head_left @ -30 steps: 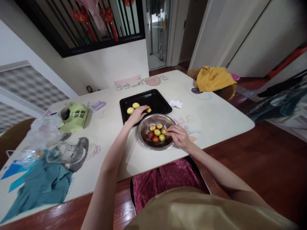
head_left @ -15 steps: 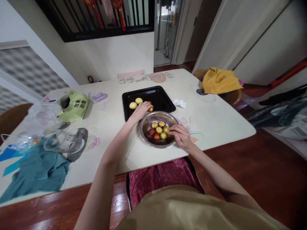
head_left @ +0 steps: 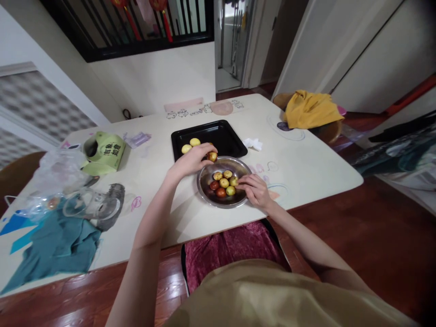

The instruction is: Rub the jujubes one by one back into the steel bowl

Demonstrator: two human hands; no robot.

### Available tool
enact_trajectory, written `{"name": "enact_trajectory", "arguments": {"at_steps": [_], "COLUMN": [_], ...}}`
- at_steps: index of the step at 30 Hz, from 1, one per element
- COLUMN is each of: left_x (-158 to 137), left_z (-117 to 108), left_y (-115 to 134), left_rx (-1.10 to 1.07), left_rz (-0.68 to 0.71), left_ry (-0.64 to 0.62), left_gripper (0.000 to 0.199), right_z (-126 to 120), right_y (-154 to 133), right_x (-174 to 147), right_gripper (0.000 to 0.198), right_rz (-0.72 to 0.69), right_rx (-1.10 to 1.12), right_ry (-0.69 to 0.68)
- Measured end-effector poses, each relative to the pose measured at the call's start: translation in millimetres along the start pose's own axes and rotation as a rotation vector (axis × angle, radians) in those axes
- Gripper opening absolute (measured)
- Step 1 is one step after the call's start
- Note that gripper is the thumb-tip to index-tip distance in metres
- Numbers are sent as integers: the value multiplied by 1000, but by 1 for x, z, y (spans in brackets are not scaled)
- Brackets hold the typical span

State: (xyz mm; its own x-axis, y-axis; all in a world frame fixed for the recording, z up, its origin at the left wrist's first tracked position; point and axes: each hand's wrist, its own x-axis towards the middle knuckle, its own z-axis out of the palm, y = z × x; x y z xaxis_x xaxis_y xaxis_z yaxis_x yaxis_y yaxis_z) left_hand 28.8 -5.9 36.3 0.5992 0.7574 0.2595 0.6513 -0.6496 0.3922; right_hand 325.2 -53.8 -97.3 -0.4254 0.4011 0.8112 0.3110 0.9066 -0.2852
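My left hand (head_left: pixel 196 158) is closed round a brown-and-yellow jujube (head_left: pixel 211 156), held just above the far left rim of the steel bowl (head_left: pixel 207 197). Something reddish shows beside it under the fingers, partly hidden. My right hand (head_left: pixel 257 190) reaches over the bowl's right rim, its fingertips pinched on a yellow-green jujube (head_left: pixel 233 181) inside. Several more jujubes, some yellow and some red-brown, lie grouped on the bowl's floor. Behind the bowl, the black tray (head_left: pixel 226 138) carries two pale yellow jujubes (head_left: pixel 195 142) at its left side.
Right of the tray lies a crumpled white tissue (head_left: pixel 253 144). On the left of the table (head_left: pixel 150 213) are a green box (head_left: pixel 109 152), clear plastic bags (head_left: pixel 57 168) and a teal cloth (head_left: pixel 64 243). A yellow cloth (head_left: pixel 309 110) drapes a chair at the right.
My left hand has lifted from the tray toward the bowl, bringing a jujube with it. My right hand stays at the same jujube in the bowl. The view has shifted slightly.
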Motion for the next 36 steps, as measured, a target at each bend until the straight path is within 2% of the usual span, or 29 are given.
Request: {"name": "enact_trajectory", "arguments": {"at_steps": [4,8,15,26,32,36], "left_x": [-6,-4,-5,-1,2,2], "left_z": [6,16,23,38,35,31], "left_y": [19,29,31,30,36,35], "left_rx": [109,229,345,372,414,344], "left_rz": [-29,-79,-126,-88,-98,-61], "left_ry": [-233,-344,-390,-321,-340,-308], "left_gripper": [24,29,30,32,25,19], "right_z": [0,0,0,0,0,0], "right_y": [0,-1,1,1,1,1], "right_x": [1,4,2,1,1,1], "right_gripper": [40,38,41,40,40,39], "right_rz": [-12,-52,-26,-10,-27,-26], "right_rx": [-6,-10,-18,17,7,19], "right_ry": [1,25,-3,-14,3,5]}}
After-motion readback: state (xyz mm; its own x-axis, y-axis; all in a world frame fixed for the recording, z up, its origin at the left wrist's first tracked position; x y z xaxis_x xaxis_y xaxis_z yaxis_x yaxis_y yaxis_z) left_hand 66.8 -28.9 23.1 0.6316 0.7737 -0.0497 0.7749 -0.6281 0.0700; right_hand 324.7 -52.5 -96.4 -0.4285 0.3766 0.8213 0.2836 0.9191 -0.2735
